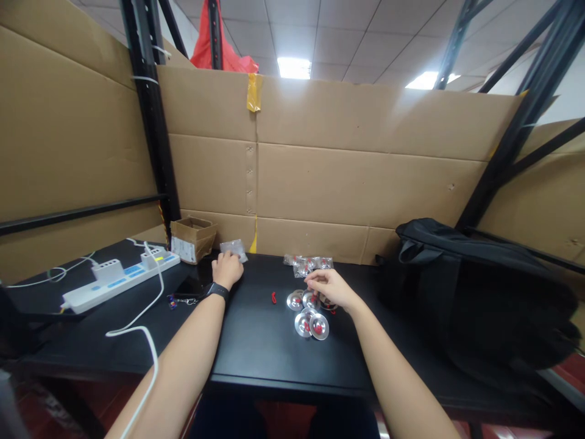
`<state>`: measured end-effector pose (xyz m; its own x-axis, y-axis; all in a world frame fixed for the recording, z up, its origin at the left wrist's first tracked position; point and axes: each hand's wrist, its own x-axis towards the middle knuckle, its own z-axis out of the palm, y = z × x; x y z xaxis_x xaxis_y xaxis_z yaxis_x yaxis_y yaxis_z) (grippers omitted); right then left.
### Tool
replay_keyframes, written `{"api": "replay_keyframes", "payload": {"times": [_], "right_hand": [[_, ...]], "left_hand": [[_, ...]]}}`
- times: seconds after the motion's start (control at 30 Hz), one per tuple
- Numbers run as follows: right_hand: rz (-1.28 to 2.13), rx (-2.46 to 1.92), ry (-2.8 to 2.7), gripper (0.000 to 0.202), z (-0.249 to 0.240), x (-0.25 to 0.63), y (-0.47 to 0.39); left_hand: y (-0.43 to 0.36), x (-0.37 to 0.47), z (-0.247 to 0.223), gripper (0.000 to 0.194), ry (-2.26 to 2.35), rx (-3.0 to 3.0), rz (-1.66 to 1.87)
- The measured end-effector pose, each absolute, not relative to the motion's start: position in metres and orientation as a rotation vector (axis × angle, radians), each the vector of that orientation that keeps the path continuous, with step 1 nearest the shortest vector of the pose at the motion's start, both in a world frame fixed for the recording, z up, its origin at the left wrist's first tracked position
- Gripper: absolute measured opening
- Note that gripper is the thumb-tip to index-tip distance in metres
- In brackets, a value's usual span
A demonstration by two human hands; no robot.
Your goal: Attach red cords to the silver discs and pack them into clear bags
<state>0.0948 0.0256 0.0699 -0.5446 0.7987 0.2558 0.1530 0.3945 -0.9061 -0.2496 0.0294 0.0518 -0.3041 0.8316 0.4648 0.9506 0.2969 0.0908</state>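
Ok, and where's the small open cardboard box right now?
In the head view, the cardboard box sits at the table's back left, between the power strip and clear plastic bag.

The label on the small cardboard box (205, 242) is illegible.

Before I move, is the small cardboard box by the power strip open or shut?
Open: the cardboard box shows its inner walls, uncovered at the top. Whether it holds anything, I cannot tell.
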Motion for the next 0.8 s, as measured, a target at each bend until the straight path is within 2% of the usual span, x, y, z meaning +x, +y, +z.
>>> {"api": "replay_keyframes", "payload": {"times": [0.43,0.8], "right_hand": [[1.122,-0.806,-1.964,0.030,0.083,0.098,0.016],[1.139,-0.820,-2.011,0.031,0.079,0.099,0.018]], "left_hand": [[0.045,-0.252,0.040,0.052,-2.452,-1.659,-0.465],[0.039,-0.236,0.051,0.051,-2.412,-1.700,-0.380]]}}
